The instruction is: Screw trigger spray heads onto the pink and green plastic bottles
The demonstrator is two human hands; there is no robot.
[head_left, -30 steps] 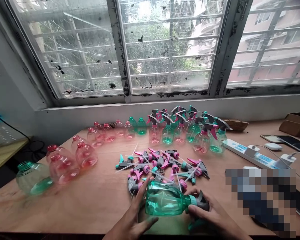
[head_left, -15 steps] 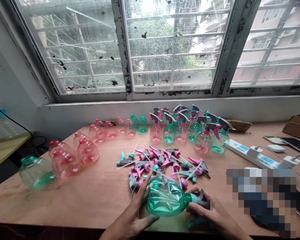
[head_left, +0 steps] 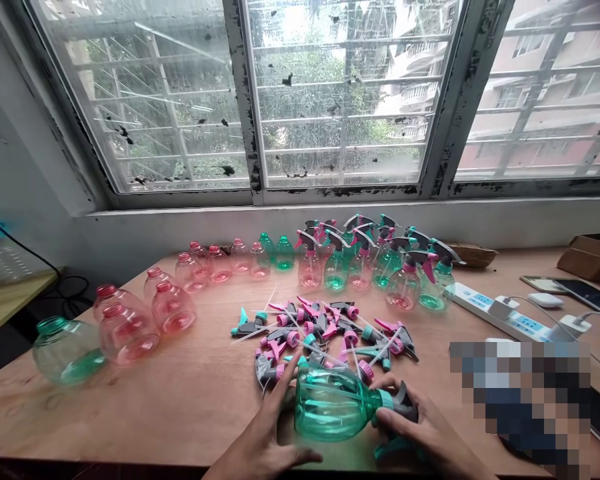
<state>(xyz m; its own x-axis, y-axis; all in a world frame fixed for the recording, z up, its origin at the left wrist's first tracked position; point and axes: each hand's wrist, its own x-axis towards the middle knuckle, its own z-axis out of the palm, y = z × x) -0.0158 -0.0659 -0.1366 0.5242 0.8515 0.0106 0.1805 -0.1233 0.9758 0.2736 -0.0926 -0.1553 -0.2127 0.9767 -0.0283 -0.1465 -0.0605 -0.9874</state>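
A clear green spray bottle [head_left: 330,407] lies on its side at the near edge of the wooden table [head_left: 190,393]. My left hand [head_left: 267,440] cups its round base, fingers curled round it. My right hand [head_left: 420,433] grips the grey and teal trigger head [head_left: 400,400] at the bottle's neck. Just beyond the bottle lies a heap of loose pink, teal and grey trigger heads [head_left: 325,330] with thin dip tubes.
Uncapped pink bottles [head_left: 173,307] and a green one [head_left: 67,350] stand at the left. Several capped spray bottles [head_left: 380,263] stand by the window sill. A white power strip [head_left: 505,313], phones and a cardboard box [head_left: 587,257] are at the right.
The green bottle has turned a little between my hands and its base tipped toward me. Both hands stay on it. The view shifted slightly.
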